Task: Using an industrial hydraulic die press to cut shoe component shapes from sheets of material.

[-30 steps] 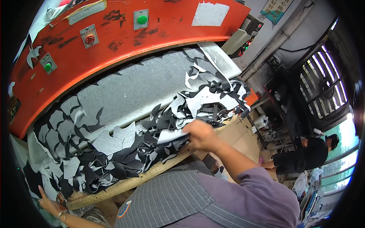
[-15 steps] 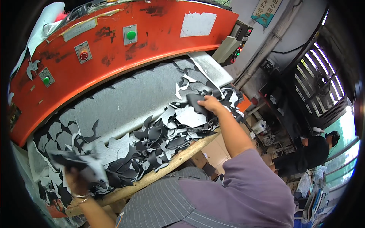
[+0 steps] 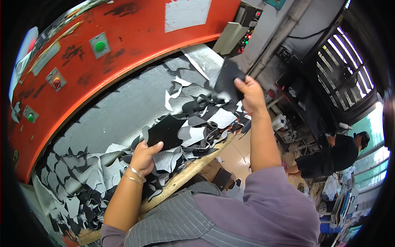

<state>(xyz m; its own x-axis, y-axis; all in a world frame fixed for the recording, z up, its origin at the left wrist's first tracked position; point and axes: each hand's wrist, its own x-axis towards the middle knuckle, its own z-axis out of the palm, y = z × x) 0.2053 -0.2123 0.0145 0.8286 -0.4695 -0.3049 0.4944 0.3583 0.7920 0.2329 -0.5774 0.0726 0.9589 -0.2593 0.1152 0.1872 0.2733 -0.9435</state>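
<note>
My right hand (image 3: 252, 95) is raised over the right end of the machine bed. Its thumb and fingers grip a cut piece of black leather-like sheet (image 3: 228, 79). Lower and nearer the middle, my left hand (image 3: 144, 158) pinches another black cut piece (image 3: 165, 131) by its near corner, thumb on top. That piece is held over a heap of black and pale grey offcuts (image 3: 197, 136) along the bed's front edge. Bracelets circle my left wrist.
Behind the grey bed (image 3: 119, 111) rises an orange press beam (image 3: 135, 41) with green and red buttons. A wooden rail (image 3: 185, 172) runs along the front. At the right are a control box (image 3: 242, 31), a thick pipe (image 3: 284, 35) and a person in black (image 3: 333, 156).
My left hand has moved right, from the bed's left end to the middle of the heap. My right hand has lifted its black piece up and rightward. The view has shifted.
</note>
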